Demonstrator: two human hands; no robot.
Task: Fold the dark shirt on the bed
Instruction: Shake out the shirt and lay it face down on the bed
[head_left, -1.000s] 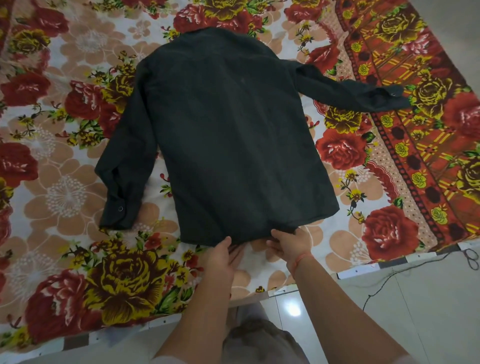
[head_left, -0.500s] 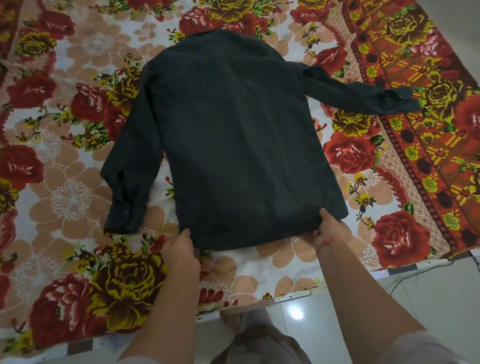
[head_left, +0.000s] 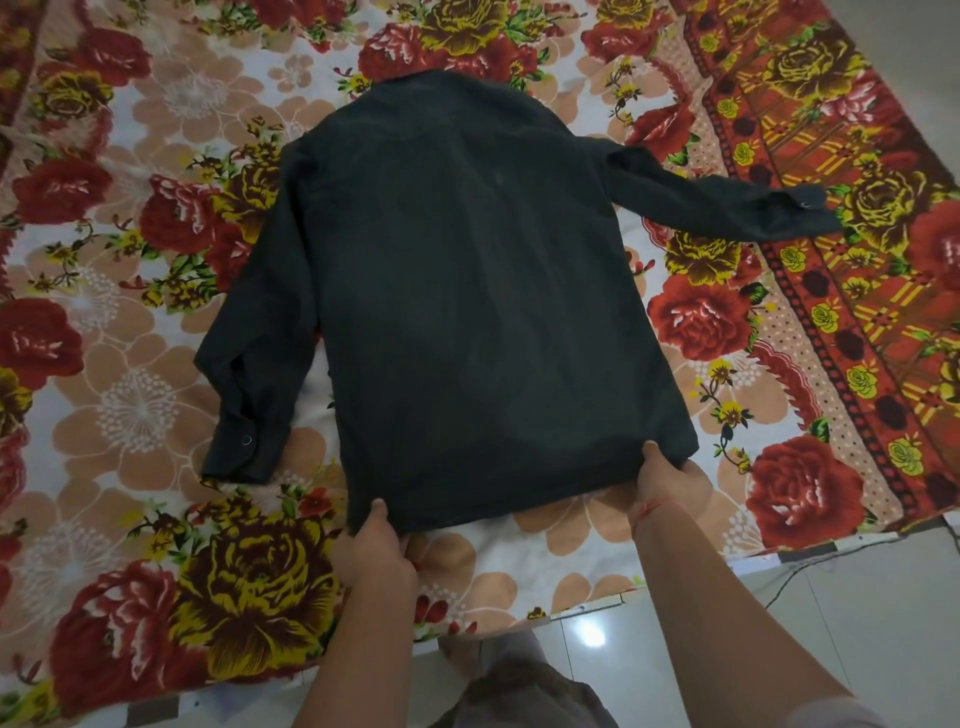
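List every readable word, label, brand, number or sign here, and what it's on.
None can be read. The dark shirt shows no label or print, the snap on its cuff looks plain, and the floral bedsheet carries only a flower pattern.

The left hand (head_left: 378, 545) and the right hand (head_left: 670, 483), together at the middle of the hem a second earlier, are now apart, one at each bottom corner of the dark long-sleeved cloth shirt (head_left: 478, 291). Half a second back they only reach those corners; now each thumb lies over the fabric, pinching the hem, which runs straighter between them.
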